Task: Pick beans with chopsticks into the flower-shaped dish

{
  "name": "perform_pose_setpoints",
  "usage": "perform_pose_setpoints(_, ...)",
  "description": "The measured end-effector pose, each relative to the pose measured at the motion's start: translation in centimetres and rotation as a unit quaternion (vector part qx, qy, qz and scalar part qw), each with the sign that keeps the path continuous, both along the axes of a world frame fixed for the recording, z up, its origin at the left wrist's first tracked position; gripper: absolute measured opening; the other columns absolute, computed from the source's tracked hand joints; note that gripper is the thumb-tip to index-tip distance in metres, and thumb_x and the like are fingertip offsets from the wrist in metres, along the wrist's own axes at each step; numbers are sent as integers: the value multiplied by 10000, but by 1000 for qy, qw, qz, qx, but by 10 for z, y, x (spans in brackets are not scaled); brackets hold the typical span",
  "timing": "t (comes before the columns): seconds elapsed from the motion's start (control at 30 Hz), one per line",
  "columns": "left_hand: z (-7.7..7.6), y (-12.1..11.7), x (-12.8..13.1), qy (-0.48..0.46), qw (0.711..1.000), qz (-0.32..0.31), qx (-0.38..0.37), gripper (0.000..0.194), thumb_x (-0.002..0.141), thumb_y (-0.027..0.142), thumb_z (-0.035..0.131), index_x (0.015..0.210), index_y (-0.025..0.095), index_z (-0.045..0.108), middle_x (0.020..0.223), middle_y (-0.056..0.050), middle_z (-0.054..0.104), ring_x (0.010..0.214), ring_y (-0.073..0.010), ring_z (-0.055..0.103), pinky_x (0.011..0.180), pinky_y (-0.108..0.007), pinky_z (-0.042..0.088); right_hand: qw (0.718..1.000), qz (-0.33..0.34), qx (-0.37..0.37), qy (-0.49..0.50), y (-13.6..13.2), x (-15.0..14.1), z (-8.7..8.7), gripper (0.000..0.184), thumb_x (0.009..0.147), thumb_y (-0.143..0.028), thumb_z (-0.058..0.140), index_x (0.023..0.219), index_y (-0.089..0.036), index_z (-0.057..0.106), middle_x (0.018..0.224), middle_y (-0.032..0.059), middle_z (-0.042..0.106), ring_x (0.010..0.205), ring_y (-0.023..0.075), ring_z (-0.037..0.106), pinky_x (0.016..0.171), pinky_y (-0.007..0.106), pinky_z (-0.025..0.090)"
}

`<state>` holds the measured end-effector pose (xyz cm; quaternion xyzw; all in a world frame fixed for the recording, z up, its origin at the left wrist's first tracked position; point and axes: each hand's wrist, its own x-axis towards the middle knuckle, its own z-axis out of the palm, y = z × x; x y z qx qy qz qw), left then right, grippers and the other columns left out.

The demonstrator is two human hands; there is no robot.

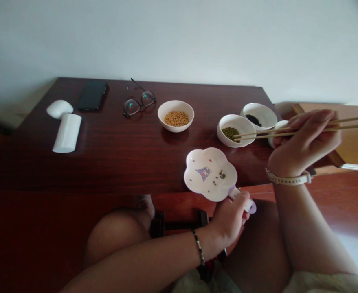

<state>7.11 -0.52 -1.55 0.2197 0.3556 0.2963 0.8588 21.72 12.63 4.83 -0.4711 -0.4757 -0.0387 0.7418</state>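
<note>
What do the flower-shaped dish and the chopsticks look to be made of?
Flower-shaped dish: glossy white, smooth, with printed pictures; perhaps glazed ceramic, though plastic or enamel is possible. Chopsticks: probably bare wood or bamboo, given their pale tan colour and dull look.

Prob. a home rm: dark wood table (120,162), specs (139,103), bare knees (117,234), cartoon-print dish (211,174).
</note>
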Motion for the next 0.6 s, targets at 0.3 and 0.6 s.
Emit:
perform_pose_setpoints(0.3, 2, 1, -1, 5, 1000, 1, -5, 351, 899, 511, 678, 795, 221, 509, 629, 57, 464, 534, -86, 357, 512, -263, 222, 951, 206, -209, -100, -39, -28, -4, 498, 1109, -529, 592, 703, -240, 587, 568, -24, 505, 393, 98, 441, 351, 302, 255)
perform_pose_setpoints(0.6, 7, 3, -3, 14, 1000, -2, -14, 275, 909, 435, 640, 798, 217, 513, 630, 59, 460, 534, -87, 348, 526, -268, 226, 935, 231, -230, -137, -44, -29, -4, 484, 1124, -527, 558, 740, -233, 584, 584, -24, 542, 420, 98, 464, 394, 289, 287)
